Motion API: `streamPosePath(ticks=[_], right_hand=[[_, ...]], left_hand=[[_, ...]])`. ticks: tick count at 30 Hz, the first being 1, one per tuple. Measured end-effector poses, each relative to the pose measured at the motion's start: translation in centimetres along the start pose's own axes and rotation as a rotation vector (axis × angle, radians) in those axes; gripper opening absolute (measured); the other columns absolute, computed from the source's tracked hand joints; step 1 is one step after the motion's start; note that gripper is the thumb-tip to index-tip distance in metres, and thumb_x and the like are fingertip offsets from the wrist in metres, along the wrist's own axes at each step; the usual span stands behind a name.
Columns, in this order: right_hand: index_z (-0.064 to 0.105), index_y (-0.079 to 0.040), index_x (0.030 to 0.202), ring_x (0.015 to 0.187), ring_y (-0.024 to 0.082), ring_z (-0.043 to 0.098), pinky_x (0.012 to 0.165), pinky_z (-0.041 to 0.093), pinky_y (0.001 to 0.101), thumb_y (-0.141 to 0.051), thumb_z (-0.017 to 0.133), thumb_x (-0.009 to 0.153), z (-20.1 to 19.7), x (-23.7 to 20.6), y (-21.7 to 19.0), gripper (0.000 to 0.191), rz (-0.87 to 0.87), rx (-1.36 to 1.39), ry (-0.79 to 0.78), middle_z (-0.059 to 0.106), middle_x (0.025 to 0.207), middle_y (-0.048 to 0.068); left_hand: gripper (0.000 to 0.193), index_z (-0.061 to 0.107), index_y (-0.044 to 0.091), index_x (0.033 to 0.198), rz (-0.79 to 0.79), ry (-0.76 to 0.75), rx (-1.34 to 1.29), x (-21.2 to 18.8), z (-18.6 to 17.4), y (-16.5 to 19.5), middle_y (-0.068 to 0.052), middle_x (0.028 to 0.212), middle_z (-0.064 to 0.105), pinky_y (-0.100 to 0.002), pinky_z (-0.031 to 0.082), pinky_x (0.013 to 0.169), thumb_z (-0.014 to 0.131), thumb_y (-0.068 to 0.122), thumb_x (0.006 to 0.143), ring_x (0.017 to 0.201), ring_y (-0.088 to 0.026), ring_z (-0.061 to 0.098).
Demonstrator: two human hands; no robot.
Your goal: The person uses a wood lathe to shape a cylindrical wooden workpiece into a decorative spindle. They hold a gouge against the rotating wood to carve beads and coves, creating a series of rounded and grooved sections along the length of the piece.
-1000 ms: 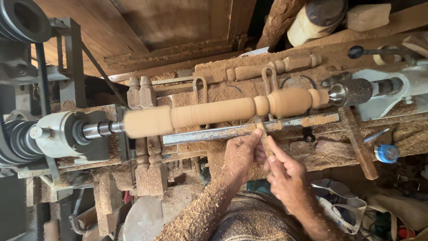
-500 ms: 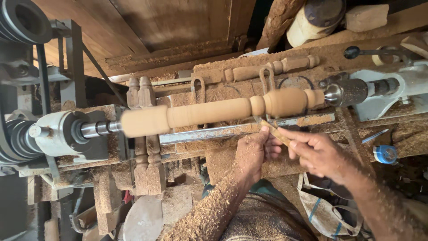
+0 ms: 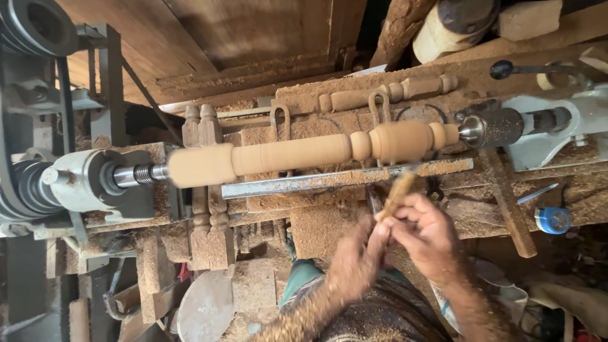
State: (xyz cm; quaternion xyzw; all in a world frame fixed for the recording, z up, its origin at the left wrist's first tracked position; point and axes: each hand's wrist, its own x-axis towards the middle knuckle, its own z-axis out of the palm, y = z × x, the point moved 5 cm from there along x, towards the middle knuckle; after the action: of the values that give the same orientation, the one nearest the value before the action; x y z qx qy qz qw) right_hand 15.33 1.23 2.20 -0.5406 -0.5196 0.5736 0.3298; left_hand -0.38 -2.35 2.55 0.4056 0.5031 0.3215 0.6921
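A turned wooden spindle (image 3: pixel 304 155) sits mounted on the lathe between the headstock (image 3: pixel 82 180) at the left end and the tailstock (image 3: pixel 506 126) at the right, just behind the long metal tool rest (image 3: pixel 316 182). Both hands meet in front of the rest — the left hand (image 3: pixel 354 259), blurred, and the right hand (image 3: pixel 424 234) are closed together on a wood-handled turning tool (image 3: pixel 396 193), its tip angled up to the rest's front edge below the spindle's beads. A blue tape roll (image 3: pixel 552 220) lies near the counter's right edge.
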Motion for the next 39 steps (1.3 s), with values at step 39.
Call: streamPosePath(ticks=[39], right_hand=[[0.055, -0.007, 0.139, 0.068, 0.011, 0.068, 0.051, 0.056, 0.0244, -0.015, 0.064, 0.092, 7.5, 1.4, -2.4, 0.049, 0.161, 0.252, 0.241, 0.076, 0.090, 0.006]], left_hand=[[0.048, 0.062, 0.002, 0.110, -0.464, -0.199, 0.213, -1.9, -10.3, 5.2, 0.000, 0.059, 0.054, -0.027, 0.041, 0.035, 0.043, 0.047, 0.106, 0.040, -0.009, 0.044]])
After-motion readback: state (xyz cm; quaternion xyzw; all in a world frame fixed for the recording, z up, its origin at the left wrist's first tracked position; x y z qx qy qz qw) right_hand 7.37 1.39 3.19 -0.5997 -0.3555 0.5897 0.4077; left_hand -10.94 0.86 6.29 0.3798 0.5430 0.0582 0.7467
